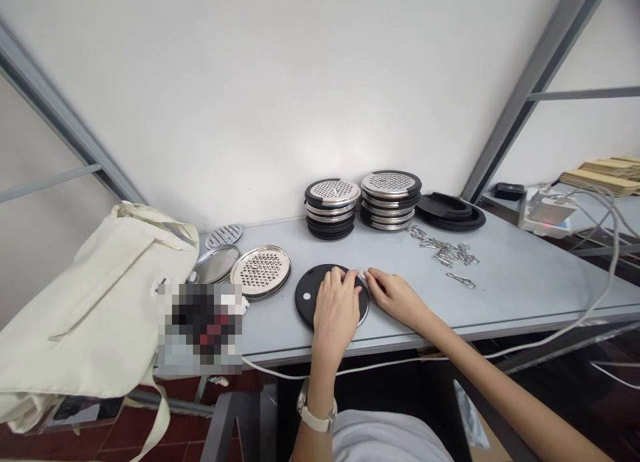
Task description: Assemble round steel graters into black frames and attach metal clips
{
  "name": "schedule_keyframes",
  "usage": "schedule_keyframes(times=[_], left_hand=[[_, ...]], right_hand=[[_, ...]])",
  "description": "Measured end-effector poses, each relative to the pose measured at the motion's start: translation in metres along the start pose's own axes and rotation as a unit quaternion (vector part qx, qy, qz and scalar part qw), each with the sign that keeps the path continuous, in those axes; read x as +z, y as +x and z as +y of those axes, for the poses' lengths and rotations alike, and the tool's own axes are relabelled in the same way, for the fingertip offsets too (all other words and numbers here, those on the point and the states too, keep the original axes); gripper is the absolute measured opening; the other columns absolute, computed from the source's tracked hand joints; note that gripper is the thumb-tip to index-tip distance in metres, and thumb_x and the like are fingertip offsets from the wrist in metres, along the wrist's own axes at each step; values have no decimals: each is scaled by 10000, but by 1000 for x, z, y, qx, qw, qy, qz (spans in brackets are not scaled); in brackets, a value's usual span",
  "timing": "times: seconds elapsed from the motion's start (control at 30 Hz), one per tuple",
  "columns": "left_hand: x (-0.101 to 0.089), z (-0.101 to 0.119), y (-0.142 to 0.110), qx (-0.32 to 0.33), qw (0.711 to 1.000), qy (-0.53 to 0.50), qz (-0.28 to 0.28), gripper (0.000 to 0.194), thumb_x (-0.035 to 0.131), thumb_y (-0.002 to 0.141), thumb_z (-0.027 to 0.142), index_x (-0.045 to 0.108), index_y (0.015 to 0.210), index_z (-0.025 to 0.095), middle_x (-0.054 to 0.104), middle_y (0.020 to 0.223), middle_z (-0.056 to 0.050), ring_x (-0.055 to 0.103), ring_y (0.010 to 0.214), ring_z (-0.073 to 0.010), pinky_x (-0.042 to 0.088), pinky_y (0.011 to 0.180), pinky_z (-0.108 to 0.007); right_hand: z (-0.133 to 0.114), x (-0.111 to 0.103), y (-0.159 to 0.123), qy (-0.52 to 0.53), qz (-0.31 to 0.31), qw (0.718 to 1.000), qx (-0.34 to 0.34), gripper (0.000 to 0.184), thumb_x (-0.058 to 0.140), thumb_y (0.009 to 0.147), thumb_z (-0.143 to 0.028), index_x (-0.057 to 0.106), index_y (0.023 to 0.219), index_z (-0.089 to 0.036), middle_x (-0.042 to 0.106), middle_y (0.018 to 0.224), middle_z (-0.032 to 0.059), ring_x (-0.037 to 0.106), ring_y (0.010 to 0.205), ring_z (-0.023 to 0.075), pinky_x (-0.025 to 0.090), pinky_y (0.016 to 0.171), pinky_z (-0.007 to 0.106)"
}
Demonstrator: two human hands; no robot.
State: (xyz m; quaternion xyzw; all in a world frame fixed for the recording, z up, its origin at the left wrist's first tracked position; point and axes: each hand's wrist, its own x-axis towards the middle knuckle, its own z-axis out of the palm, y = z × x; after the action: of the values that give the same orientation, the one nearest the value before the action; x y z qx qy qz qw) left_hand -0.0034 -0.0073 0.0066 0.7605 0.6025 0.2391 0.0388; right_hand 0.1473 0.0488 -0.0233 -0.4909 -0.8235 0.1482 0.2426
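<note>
Pale shirt (385,439); left grip (337,305) spread over black disc (311,310); right grip (395,295) pinching metal clip (363,274).

The disc (312,282) I touch looks like smooth, matt plastic; the perforated plate (261,269) looks like glossy metal, rough across its holes. The clip (363,274) I pinch shows shiny metal, the bag (107,289) is matt, creased cloth, and the tabletop (400,269) looks smooth

Pale wall (240,95), grey metal-frame desk (520,275)
</note>
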Motion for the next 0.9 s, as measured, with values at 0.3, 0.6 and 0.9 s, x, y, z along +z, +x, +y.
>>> schedule_keyframes(times=[0.3,0.6,0.9], left_hand=[[0,2,1,-12,1000,-18,4,260,382,952,219,557,1140,263,509,1011,-43,504,962,-186,425,862,-326],[0,2,0,-15,1000,-22,6,259,392,949,223,562,1140,265,513,1015,-45,508,965,-187,427,866,-325],[0,2,1,-18,1000,-23,3,249,395,951,229,556,1136,269,515,1008,-43,508,972,-189,427,860,-322]], right_hand=[[1,-2,1,-33,-45,998,-28,309,321,951,-276,566,784,-188,640,659,37,559,565,154,311,567,244],[0,-2,0,-19,-45,999,-22,321,315,951,-274,574,783,-187,643,664,40,546,558,146,315,567,243],[2,-1,-1,-13,-37,999,-21,315,307,958,-292,551,783,-193,623,644,27,541,550,147,313,565,243]])
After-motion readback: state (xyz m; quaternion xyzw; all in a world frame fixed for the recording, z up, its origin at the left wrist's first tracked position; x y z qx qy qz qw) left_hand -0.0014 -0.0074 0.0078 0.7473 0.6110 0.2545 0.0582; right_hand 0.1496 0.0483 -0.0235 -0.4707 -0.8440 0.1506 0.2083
